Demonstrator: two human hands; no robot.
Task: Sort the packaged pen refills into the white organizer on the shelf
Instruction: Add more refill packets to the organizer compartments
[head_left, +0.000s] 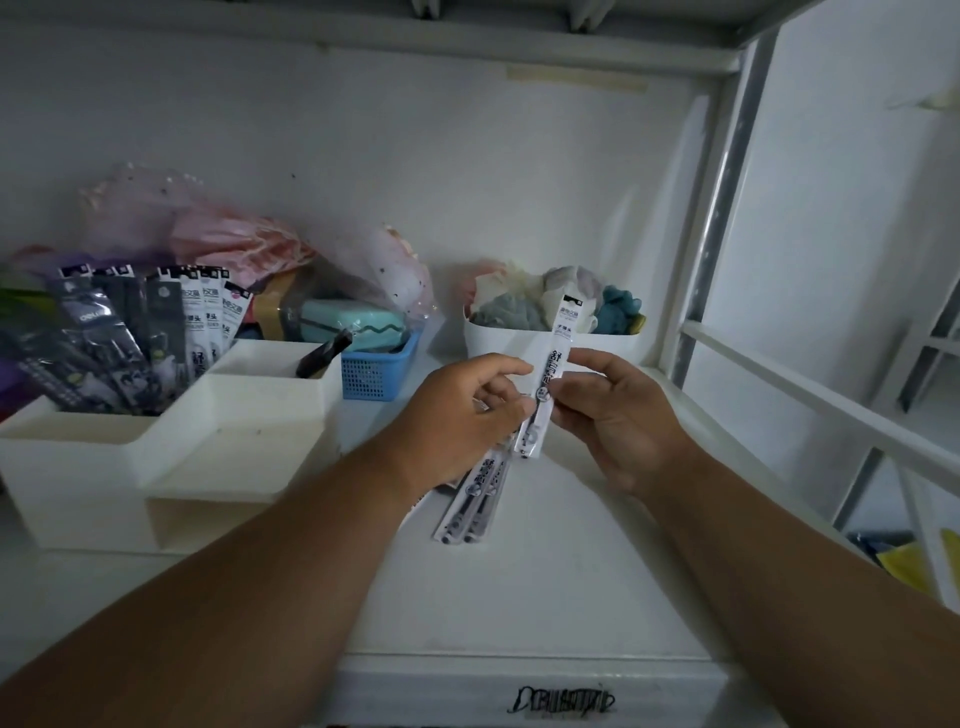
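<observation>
Nearest me, the white shelf (545, 587) shows a front edge with a black scrawled label (563, 701). I take the white organizer (171, 457), left on that shelf, as my landmark. To its right my left hand (457, 415) curls its fingers (506, 397) round a few refill packets (475, 499) that slant down onto the shelf. Just beyond, my right hand (618, 415) pinches one upright refill packet (548, 374) between thumb and fingertips. More packaged refills (130, 338) stand in the organizer's rear left compartment. Behind the organizer sits a blue mesh basket (379, 371), and farther right a white tub (550, 343) of soft coloured bits. Crumpled pink wrapping (218, 239) lies against the pale back wall (415, 156); a grey metal upright (727, 197) frames the shelf's right side.
</observation>
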